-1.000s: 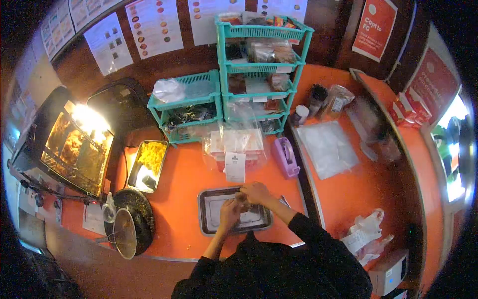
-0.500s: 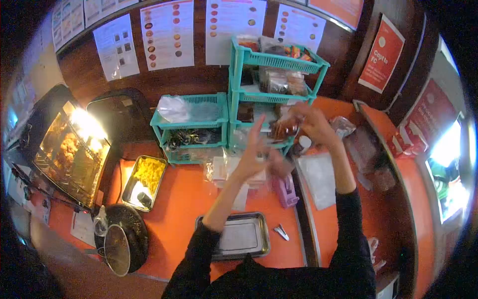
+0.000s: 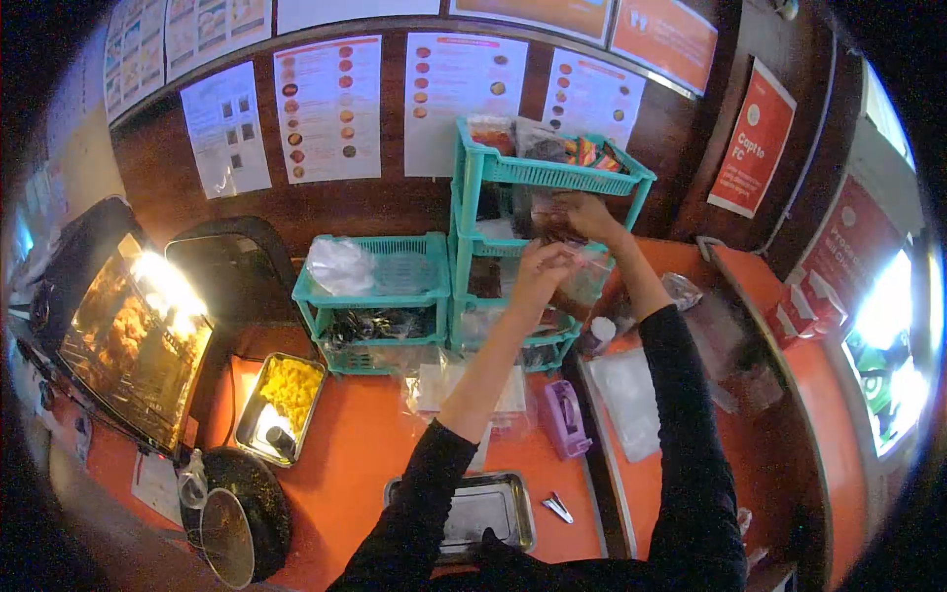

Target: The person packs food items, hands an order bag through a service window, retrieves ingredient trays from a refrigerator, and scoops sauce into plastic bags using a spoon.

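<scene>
My left hand (image 3: 541, 272) is closed, its fingertips pinching the top of a clear plastic packet (image 3: 584, 284) with dark brown contents. The packet hangs in front of the middle shelves of the tall teal rack (image 3: 552, 174). Just above it, my right hand (image 3: 592, 219) reaches in at the rack's second shelf, against the packets stored there. Its fingertips are partly hidden, and whether they grip anything cannot be made out.
A lower teal rack (image 3: 375, 296) with plastic bags stands left. On the orange counter are a purple tape dispenser (image 3: 564, 419), a metal tray (image 3: 483, 483), a stapler-like tool (image 3: 558, 508), clear bags (image 3: 628, 405), a tray of yellow food (image 3: 292, 385) and a black pan (image 3: 258, 503).
My left hand has moved up and right, closing from spread fingers onto the packet. My right hand has shifted to the second shelf. The camera view has tilted upward.
</scene>
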